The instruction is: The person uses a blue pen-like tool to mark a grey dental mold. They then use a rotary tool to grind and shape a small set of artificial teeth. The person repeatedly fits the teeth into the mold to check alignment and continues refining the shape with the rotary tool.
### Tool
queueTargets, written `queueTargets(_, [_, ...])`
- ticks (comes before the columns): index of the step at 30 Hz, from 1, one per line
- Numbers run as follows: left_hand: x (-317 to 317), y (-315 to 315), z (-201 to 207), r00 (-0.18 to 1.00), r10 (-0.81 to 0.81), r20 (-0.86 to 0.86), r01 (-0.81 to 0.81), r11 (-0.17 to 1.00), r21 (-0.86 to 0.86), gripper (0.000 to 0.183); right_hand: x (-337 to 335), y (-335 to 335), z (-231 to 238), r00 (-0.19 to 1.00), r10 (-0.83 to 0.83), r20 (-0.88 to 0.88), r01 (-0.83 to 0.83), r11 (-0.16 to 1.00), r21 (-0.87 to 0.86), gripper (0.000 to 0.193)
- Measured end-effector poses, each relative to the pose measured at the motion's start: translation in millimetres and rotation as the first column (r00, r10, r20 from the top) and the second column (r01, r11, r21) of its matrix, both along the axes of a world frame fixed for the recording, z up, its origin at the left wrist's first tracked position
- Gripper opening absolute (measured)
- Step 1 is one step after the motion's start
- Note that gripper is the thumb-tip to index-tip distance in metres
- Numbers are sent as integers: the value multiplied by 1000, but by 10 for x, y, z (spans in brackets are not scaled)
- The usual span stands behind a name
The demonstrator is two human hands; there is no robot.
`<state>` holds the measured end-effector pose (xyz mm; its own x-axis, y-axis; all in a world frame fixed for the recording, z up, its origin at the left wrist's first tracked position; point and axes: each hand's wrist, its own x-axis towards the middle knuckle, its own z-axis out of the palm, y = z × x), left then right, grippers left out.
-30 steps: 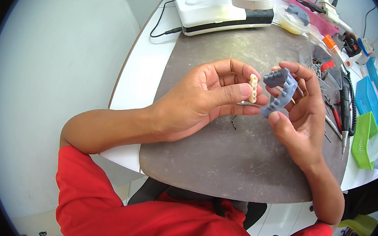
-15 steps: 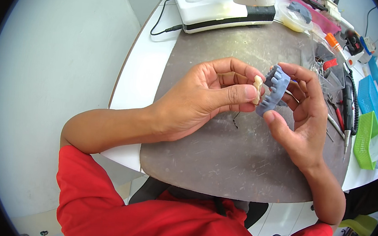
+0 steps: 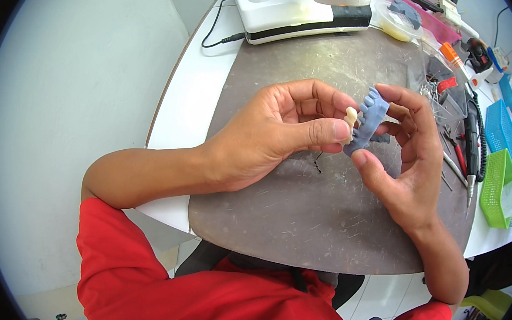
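Between thumb and fingers, my left hand (image 3: 290, 120) pinches a small cream-coloured dental bridge (image 3: 350, 117), part of it covered by the thumb. My right hand (image 3: 411, 155) grips a blue-grey dental model (image 3: 369, 122) with its thumb at the lower end and a finger at the top. The model stands on end, its row of teeth toward the bridge. Bridge and model are side by side, very close; I cannot tell whether they touch. Both are held above the grey-brown work mat (image 3: 275, 216).
A white device (image 3: 281, 16) with a black cable stands at the back. To the right lie a handpiece (image 3: 471, 139), red-handled pliers (image 3: 458, 156), a clear box of tools (image 3: 441, 97), a green basket (image 3: 497, 190) and a blue basket (image 3: 501, 129). A pale wall (image 3: 77, 114) rises at left.
My right hand has turned the dental model slightly, so more of its smooth side shows. The model and the dental bridge are closer together. My left hand has barely moved.
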<state>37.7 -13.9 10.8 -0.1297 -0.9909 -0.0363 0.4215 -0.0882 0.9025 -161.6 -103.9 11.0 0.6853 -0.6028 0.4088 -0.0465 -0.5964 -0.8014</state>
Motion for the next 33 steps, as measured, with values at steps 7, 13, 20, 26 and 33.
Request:
queueTargets(7, [1,-7,-1,1000,5,14,-5,1000,11,18,-17,6,-4,999,-24,-30,22,998,-58,67])
queueTargets(13, [1,-2,-22,999,4,42,-4,1000,-2,18,-19,16,1,999,-29,-38,26,997,-68,67])
queueTargets(20, [-25,14,26,996,42,78,-43,999,7,18,39,24,-55,994,-64,90,69,996,-61,61])
queueTargets(26, [-6,20,13,996,21,84,-21,1000,-10,17,44,26,-60,994,-50,94,54,998,-38,61])
queueTargets(33, [-1,18,16,993,39,114,-37,999,-16,17,38,24,-59,996,-49,78,55,995,-78,59])
